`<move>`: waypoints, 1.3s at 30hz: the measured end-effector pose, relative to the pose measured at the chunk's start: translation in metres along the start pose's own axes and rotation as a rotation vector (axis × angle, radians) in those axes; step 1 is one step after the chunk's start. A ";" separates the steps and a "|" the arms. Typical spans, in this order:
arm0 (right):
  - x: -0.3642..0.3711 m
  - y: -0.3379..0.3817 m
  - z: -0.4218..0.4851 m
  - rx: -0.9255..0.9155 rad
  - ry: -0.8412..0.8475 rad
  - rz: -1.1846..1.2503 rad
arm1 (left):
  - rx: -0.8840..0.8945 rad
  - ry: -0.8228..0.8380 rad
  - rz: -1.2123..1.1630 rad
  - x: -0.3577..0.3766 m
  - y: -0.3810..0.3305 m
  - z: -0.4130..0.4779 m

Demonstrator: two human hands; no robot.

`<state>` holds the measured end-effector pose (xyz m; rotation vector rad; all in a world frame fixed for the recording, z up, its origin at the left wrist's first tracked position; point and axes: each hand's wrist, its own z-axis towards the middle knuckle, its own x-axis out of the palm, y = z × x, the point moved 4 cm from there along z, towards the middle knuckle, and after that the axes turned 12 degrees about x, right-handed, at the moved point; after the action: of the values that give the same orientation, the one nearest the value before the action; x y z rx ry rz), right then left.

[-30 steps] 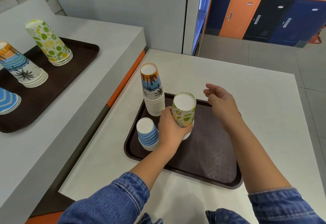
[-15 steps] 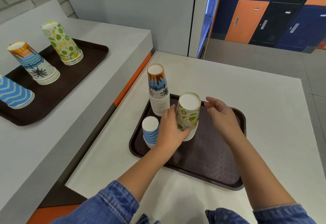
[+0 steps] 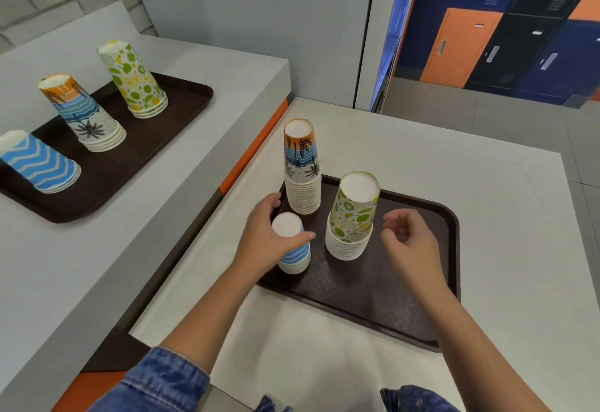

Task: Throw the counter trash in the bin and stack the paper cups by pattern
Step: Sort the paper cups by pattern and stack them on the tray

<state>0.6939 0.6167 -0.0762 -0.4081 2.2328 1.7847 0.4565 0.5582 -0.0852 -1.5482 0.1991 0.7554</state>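
Blue-striped stack [image 3: 293, 254]: short pile of upturned paper cups at the centre of the frame, on the left end of the near tray [image 3: 363, 294], which lies on the lower counter [image 3: 506, 249].
Left hand [image 3: 264, 238]: wrapped around this pile, thumb across its upper front, fingers behind; the grip is closed on it.
Right hand [image 3: 410, 244]: hangs loosely curled and empty just right of the lime-print stack [image 3: 352, 220], touching nothing.
Palm-print stack [image 3: 302, 171]: tallest, at the tray's far left corner.
Handling: likely very light; thin paper walls that dent if squeezed and tip easily.
Where to hold: around the lower, doubled-up rims, where nested layers look stiffest, with gentle pressure.
Far tray [image 3: 107, 164]: upper left, with three matching piles.
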 end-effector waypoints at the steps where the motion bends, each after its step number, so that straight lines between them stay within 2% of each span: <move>1: 0.002 -0.001 -0.003 -0.007 -0.002 0.011 | -0.024 0.029 -0.014 0.007 0.007 -0.001; 8: 0.008 0.011 -0.014 -0.175 -0.097 0.214 | -0.045 -0.013 -0.029 0.024 0.031 0.000; 13: 0.031 0.005 -0.025 -0.274 -0.038 0.185 | -0.064 -0.031 -0.103 0.028 0.047 -0.006; 18: 0.035 -0.007 -0.013 -0.197 -0.131 0.176 | 0.002 -0.088 -0.118 0.022 0.043 -0.007; 25: 0.055 -0.006 0.016 -0.136 -0.021 0.044 | 0.039 -0.101 -0.062 0.017 0.039 0.000; 39: 0.062 0.001 0.038 -0.051 -0.013 0.033 | -0.006 -0.073 -0.062 0.023 0.047 0.005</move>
<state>0.6368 0.6500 -0.1057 -0.3715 2.2012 1.8590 0.4461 0.5633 -0.1368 -1.5229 0.0951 0.7628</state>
